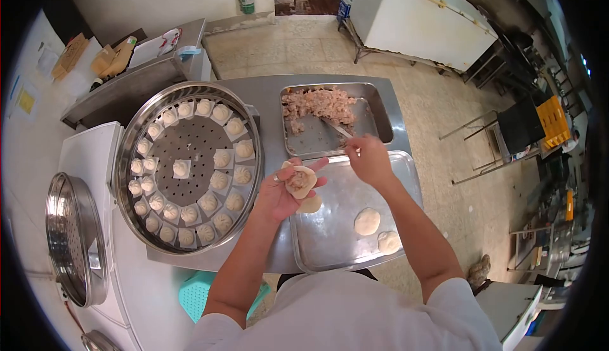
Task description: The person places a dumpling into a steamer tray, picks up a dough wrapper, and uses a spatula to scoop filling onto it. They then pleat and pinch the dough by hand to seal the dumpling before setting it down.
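My left hand (pixel 281 193) is cupped around a dough wrapper (pixel 307 174) with a lump of meat filling in its middle. My right hand (pixel 371 159) grips the pale handle of a slim spatula (pixel 339 129), whose far end rests in the metal pan (pixel 385 122) by the minced meat filling (pixel 320 105). Below the pan lies a flat metal tray (pixel 330 240). Two flat dough rounds, one (pixel 367 221) nearer the middle and another (pixel 389 242) toward the right edge, lie on it. A third dough round (pixel 309 205) shows partly beneath my left hand.
A large round steamer (pixel 120 179) with a perforated base stands left, holding several pleated buns on paper squares. Another steamer tray (pixel 70 237) leans farther left. A turquoise stool (pixel 196 294) sits under the table edge. A white chest freezer (pixel 415 24) is at the back.
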A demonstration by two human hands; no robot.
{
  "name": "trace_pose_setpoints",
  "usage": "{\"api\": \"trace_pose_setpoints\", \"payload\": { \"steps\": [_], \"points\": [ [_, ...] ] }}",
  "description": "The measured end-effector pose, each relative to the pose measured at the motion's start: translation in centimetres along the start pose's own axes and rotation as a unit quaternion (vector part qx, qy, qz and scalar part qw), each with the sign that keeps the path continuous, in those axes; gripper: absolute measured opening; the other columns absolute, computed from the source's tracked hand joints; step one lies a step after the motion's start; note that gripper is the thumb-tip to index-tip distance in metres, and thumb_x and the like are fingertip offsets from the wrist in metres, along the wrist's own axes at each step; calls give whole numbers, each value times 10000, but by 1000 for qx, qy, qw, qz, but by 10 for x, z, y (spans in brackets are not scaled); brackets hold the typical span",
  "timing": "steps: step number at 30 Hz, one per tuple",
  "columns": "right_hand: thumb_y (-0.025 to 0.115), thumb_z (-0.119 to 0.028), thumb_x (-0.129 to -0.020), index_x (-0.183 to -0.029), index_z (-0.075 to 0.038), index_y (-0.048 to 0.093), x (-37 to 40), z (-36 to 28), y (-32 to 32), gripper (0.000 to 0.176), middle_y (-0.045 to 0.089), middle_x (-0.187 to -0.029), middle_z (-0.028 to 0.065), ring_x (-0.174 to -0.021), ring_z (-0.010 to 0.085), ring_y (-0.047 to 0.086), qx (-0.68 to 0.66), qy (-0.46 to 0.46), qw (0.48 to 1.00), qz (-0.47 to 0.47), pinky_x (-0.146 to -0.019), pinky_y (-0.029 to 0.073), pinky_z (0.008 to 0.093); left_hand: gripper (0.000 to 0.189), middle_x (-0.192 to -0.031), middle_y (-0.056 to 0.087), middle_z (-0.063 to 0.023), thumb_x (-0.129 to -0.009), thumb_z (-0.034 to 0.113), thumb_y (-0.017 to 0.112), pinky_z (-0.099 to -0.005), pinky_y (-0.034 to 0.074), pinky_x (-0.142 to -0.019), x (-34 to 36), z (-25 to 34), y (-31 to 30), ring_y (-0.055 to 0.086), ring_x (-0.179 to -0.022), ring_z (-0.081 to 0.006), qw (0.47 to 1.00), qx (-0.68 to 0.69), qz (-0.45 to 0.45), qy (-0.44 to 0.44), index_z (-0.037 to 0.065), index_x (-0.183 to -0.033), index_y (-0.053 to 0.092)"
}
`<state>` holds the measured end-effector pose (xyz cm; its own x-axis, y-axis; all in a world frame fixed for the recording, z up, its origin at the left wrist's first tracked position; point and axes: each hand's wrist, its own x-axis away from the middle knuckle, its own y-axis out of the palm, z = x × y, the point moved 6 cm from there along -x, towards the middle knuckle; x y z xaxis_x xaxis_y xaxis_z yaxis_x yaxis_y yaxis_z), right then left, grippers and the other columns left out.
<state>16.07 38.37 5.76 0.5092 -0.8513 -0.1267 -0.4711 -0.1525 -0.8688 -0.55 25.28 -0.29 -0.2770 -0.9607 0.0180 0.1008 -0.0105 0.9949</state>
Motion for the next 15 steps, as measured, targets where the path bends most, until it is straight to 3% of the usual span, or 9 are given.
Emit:
{"api": "trace_pose_setpoints", "payload": {
  "steps": [2,5,7,10,13,15],
  "points": [
    [701,-134,-931,-1126,-33,760,28,-18,3,228,707,-966,108,-842,195,665,-316,63,944,-72,-775,540,342,208,-1490,480,-275,-942,221,716,-469,654,-804,3,-2,9,637,-1182,-484,1000,21,-15,-16,101,-1105,669],
    [685,-105,-954,-1157,-32,758,57,-52,-7,228,705,-964,84,-841,139,638,-421,49,899,-110,-763,523,292,241,-1421,537,-294,-966,227,678,-491,651,-808,5,-8,14,632,-1183,-496,998,48,-40,-30,77,-1150,640],
    [674,-79,-953,-1151,-14,755,59,-62,-7,223,717,-951,77,-844,121,637,-425,25,896,-124,-763,523,278,289,-1364,576,-308,-1004,235,615,-534,646,-845,4,-13,16,603,-1222,-514,993,77,-84,-44,52,-1227,604],
    [661,-58,-954,-1146,13,748,61,-65,-8,223,731,-950,71,-852,100,640,-432,28,887,-162,-768,522,263,303,-1247,651,-282,-998,222,620,-529,653,-803,5,-21,23,632,-1175,-516,994,60,-67,-61,46,-1242,590],
    [651,-59,-955,-1131,26,749,64,-62,-6,218,736,-931,63,-847,87,637,-446,64,871,-196,-761,521,258,280,-1215,678,-251,-937,250,727,-460,625,-712,6,-25,14,681,-1091,-476,997,7,-14,-69,85,-1142,629],
    [648,-70,-958,-1099,30,749,67,-58,-6,199,733,-918,54,-828,81,627,-447,78,870,-196,-742,517,257,293,-1264,655,-244,-932,250,733,-465,631,-720,8,-26,14,683,-1079,-474,998,-7,-4,-69,91,-1154,628]
  ]
}}
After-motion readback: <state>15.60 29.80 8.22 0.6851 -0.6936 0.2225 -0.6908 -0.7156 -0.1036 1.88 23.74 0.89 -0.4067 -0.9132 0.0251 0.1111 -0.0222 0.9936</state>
